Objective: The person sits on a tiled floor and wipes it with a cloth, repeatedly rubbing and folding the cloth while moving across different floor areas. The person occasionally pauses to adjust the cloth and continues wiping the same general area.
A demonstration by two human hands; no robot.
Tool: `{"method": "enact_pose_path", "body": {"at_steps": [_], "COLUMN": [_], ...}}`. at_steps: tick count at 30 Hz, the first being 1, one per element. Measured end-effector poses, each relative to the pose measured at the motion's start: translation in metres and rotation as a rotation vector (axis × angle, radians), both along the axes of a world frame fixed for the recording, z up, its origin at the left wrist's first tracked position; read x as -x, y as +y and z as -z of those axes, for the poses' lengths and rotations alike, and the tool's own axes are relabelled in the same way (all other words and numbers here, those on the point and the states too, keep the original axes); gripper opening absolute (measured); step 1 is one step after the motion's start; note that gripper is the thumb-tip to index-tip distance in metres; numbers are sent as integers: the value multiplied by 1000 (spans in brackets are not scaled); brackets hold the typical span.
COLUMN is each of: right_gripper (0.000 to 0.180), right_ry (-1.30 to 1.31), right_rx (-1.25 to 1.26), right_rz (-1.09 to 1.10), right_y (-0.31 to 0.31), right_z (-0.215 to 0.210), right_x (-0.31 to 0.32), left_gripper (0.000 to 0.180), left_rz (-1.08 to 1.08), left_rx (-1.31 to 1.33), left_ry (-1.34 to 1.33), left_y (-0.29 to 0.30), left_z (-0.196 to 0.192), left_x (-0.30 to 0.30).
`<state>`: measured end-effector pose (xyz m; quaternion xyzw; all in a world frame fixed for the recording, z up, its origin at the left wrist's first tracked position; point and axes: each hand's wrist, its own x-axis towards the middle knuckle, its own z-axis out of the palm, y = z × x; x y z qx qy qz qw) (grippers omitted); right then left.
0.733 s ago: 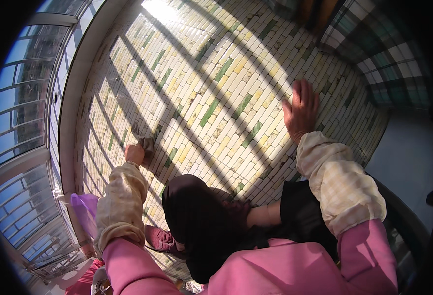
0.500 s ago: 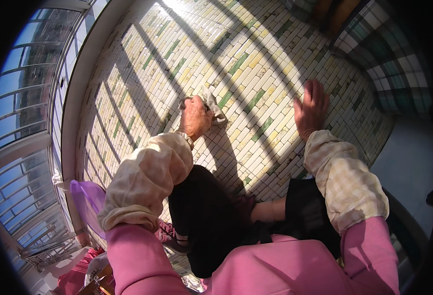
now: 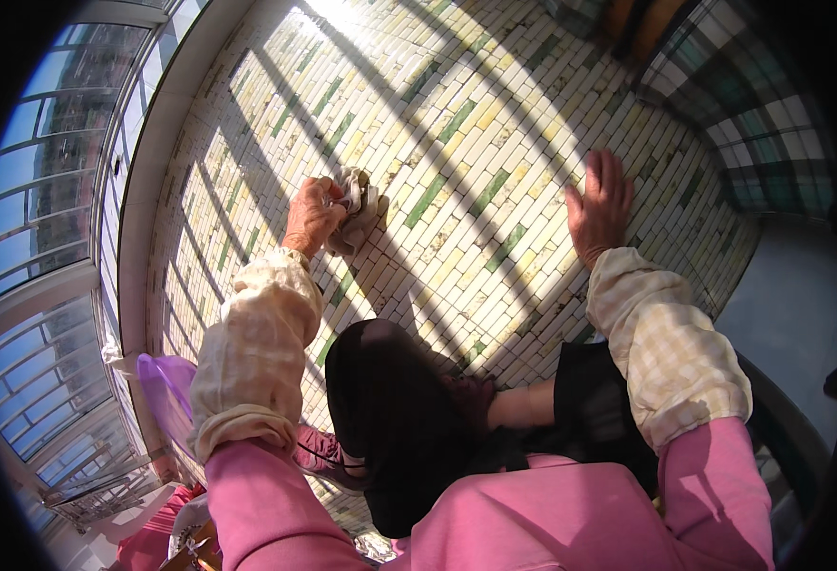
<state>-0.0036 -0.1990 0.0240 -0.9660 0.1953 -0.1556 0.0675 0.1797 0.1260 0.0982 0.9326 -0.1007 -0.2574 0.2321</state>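
My left hand [image 3: 314, 217] is closed on a crumpled whitish-grey cloth [image 3: 360, 205]. Bunched at the fingers, the cloth is at the floor of narrow cream, yellow and green tiles [image 3: 457, 224]. To the right, my right hand [image 3: 603, 209] is held out with its fingers extended and holds nothing; whether the palm touches the tiles I cannot tell. Both forearms wear pale checked sleeve covers [image 3: 666, 343] over pink sleeves.
Barred windows [image 3: 38, 200] and a white sill run along the left. A purple translucent basin [image 3: 166, 395] stands near my left elbow, with red fabric [image 3: 157, 533] below it. Green-and-white checked cloth [image 3: 761, 143] hangs at the upper right. My bent knee [image 3: 380, 381] is between my arms.
My left hand has moved left across the tiles with the cloth, which is now bunched on the hand's right side. My right hand has stayed almost in place.
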Motion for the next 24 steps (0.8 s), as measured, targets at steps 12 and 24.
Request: {"method": "enact_pose_path", "body": {"at_steps": [12,24], "right_gripper": [60,58], "right_ry": [-63,-23], "right_rx": [9,11], "right_rz": [-37,-8], "right_y": [-1,-1], "right_z": [2,3], "right_x": [1,1], "left_gripper": [23,35], "left_rz": [-484,-486], "left_rx": [1162,1231], "left_ry": [411,353], "left_y": [16,25], "left_z": [-48,-34], "left_x": [34,20]}}
